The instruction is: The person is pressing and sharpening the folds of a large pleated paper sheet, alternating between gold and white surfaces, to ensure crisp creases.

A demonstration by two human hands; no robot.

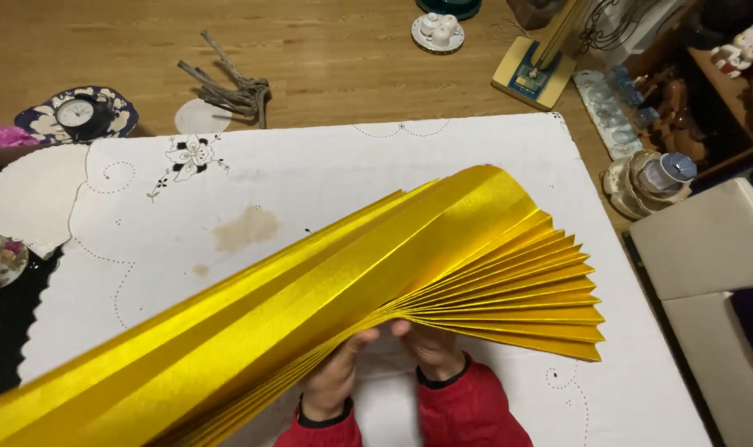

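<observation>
Head view. A large sheet of gold paper [327, 298], folded into accordion pleats, is held above a white tablecloth [310, 190] and spans from the lower left corner of the picture to the right of centre. At its right end the pleats spread into a fan whose cut ends point toward the right edge of the cloth; toward the left the pleats lie packed together in a long band.

The left hand [333, 377] and right hand [430, 348], both in red sleeves, meet under the paper near the front edge of the cloth. Thumbs and fingers of each hand are pressed together, pinching the gathered pleats from below where the fan begins; the fingertips on the far side are hidden by the paper.

The cloth shows a brown stain [245, 228] just beyond the paper and a printed flower [186, 157] near its back left corner. Bare cloth lies open between the paper and the back edge, and between the fan and the right edge.

On the wooden floor beyond the back edge: a small clock [80, 113] on a scalloped dish, a bundle of twigs [231, 87], and a small white ornament [437, 31]. A jar with a metal lid [662, 174] stands off the right edge, near the back right corner.
</observation>
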